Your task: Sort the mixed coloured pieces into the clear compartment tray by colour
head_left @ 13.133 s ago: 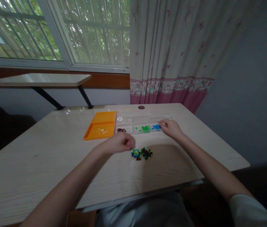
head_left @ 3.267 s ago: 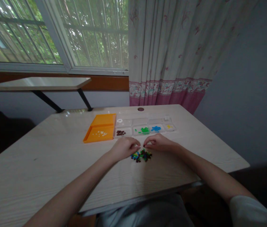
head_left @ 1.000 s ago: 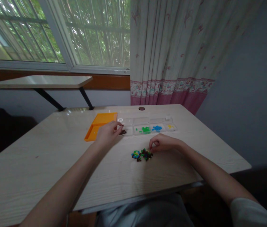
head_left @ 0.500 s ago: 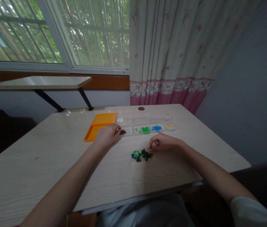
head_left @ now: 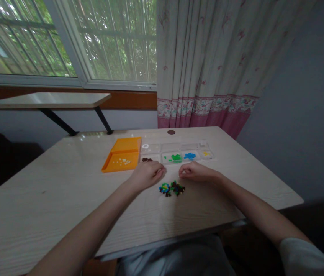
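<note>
Just in front of the clear plastic boxes, my left hand (head_left: pixel 147 174) is closed with its fingertips together; anything in them is too small to make out. My right hand (head_left: pixel 194 171) hovers behind the mixed pile, thumb and finger pinched, and what it pinches is unclear. Between and nearer to me lies the pile of small brown, green, blue and yellow pieces (head_left: pixel 175 188). The clear boxes hold sorted dark brown pieces (head_left: pixel 147 160), green pieces (head_left: pixel 176 158), blue pieces (head_left: pixel 190 156) and yellow pieces (head_left: pixel 206 153).
An open orange box (head_left: pixel 106 167) with small white pieces (head_left: pixel 121 161) stands left of the clear boxes. A raised shelf (head_left: pixel 49 99) on black legs rises at the back left of the table (head_left: pixel 64 184). A curtain (head_left: pixel 205 69) hangs behind.
My left hand has moved right and nearer to me, from the brown pieces toward my right hand, uncovering the white pieces. My right hand has shifted slightly away from the pile.
</note>
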Tool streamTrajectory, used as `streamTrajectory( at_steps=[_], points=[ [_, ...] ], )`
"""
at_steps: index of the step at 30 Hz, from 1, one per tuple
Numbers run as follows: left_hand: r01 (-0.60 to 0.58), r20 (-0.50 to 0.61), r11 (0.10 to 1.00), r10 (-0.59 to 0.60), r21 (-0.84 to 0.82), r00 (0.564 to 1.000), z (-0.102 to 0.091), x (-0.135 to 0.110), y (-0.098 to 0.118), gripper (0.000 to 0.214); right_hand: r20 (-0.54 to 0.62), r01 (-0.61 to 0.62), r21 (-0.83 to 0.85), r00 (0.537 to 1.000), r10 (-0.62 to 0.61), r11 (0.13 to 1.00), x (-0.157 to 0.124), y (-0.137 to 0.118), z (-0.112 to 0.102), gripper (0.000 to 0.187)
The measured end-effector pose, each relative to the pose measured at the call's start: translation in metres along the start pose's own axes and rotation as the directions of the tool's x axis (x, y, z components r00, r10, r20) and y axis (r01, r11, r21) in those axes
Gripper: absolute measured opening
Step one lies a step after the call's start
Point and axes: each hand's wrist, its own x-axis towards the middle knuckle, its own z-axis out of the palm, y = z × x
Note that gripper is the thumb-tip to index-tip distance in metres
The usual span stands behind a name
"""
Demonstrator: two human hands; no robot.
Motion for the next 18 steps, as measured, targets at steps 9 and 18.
streamTrajectory(
  at_steps=[9, 18],
  points=[
    [-0.055, -0.13, 0.991, 0.04, -0.121, 0.991, 0.006, 0.002, 0.02, 0.017, -0.097, 0.035, 0.469, 0.995, 0.012, 0.882, 0.015, -0.007, 0.023, 0.046],
    [-0.039, -0.128, 0.987, 0.019, -0.153, 0.992, 0.006, 0.002, 0.02, 0.016, -0.078, -0.011, 0.613, 0.994, 0.075, 0.79, 0.016, -0.012, 0.025, 0.048]
  ],
)
